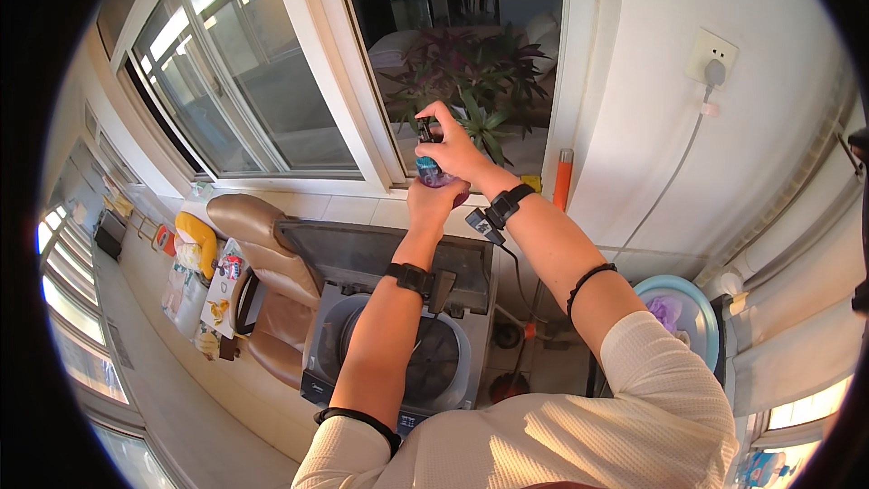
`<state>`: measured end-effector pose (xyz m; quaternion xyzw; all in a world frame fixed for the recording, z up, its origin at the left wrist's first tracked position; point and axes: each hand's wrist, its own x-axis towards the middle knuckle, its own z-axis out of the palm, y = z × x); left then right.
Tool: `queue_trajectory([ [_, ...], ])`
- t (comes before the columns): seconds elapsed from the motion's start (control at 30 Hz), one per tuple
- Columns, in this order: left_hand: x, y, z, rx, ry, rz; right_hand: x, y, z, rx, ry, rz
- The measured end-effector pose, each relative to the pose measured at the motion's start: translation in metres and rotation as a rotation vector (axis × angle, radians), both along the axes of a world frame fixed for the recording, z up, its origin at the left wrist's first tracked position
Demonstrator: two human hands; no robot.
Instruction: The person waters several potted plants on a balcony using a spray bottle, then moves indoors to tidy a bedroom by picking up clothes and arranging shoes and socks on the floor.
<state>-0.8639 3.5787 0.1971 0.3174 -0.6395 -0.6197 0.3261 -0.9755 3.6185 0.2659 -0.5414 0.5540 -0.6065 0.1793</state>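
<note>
Both of my hands meet on a small bottle [428, 164] with a black pump or spray top, a teal label and purplish contents. My left hand [432, 202] wraps its lower part. Higher up, my right hand [453, 146] holds the bottle near its neck, with the index finger bent over the black top. The bottle is tilted slightly in front of the window opening, and fingers hide part of it. Right behind it are the green and purple leaves of a potted plant [485, 125]. Below my forearms stands a top-loading washing machine [312, 373], its lid [380, 248] raised.
A brown leather chair [278, 326] stands left of the washer. On the right, a light-blue basin [711, 333] holds a purple item. A power cord [669, 180] hangs from the wall socket [711, 58]. An orange tube [563, 180] stands beside the window frame [380, 170].
</note>
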Motion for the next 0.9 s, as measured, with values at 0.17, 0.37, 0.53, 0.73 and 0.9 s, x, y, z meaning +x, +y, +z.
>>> queue_trajectory([
  [0.17,-0.003,0.001,-0.003,0.02,0.012,0.021,-0.002,-0.005,-0.002,-0.031,-0.002,0.019],
  [0.37,0.003,0.006,0.006,0.076,0.034,-0.002,-0.007,-0.015,-0.004,0.075,-0.003,0.053],
  [0.53,0.004,0.006,0.006,0.069,0.02,0.048,-0.006,-0.02,-0.009,0.1,-0.046,0.035],
  [0.73,0.006,0.008,0.009,0.183,-0.104,-0.195,-0.013,-0.003,-0.027,-0.016,-0.064,-0.13],
  [0.9,0.008,0.013,0.012,0.155,-0.225,-0.347,-0.024,0.011,-0.048,0.041,-0.196,-0.205],
])
